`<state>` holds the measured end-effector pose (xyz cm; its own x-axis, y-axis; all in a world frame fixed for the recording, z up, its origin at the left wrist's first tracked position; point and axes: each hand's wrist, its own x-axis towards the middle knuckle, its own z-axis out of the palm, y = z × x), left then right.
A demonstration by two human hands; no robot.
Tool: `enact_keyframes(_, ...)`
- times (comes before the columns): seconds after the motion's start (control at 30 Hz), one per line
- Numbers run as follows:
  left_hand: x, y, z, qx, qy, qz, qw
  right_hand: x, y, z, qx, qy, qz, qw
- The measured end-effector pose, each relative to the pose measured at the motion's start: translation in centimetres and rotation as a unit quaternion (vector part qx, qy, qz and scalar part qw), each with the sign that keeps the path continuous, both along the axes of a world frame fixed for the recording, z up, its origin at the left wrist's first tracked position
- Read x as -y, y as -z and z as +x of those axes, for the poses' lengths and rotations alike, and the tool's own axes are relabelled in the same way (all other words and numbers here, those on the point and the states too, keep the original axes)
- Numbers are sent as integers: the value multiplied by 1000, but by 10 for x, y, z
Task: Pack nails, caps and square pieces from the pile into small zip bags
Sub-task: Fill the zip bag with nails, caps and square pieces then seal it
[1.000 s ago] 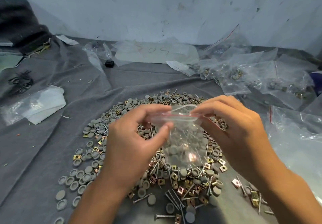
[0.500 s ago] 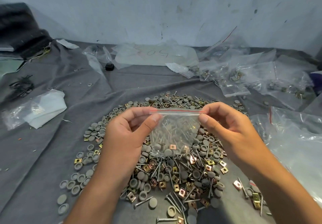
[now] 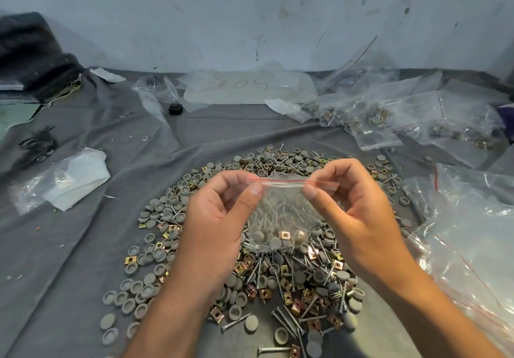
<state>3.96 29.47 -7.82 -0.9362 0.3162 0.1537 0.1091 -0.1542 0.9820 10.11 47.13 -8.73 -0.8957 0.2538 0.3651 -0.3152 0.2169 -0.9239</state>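
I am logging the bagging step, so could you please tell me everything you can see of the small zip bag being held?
The small zip bag is clear thin plastic with a red line along its zip top. It hangs upright above the pile, pinched at the top corners by the left hand and the right hand. Inside lie nails, grey round caps and at least one coppery square piece, settled at the bottom. Whether the zip is fully sealed cannot be told.

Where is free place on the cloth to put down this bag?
Bare cloth lies between the pile and the labelled sheet, and at the near left beside the white packet. The right is crowded with filled bags.
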Motion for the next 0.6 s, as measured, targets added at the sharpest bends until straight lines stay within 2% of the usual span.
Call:
enact_keyframes(0.3, 1, 1, 3, -39, 10, -13, 999, 5, 0, 2, -13, 26, 15, 999)
enact_keyframes(0.6, 0, 3, 1, -35, -10, 4, 999, -7, -3, 2, 7, 27, -4, 1000)
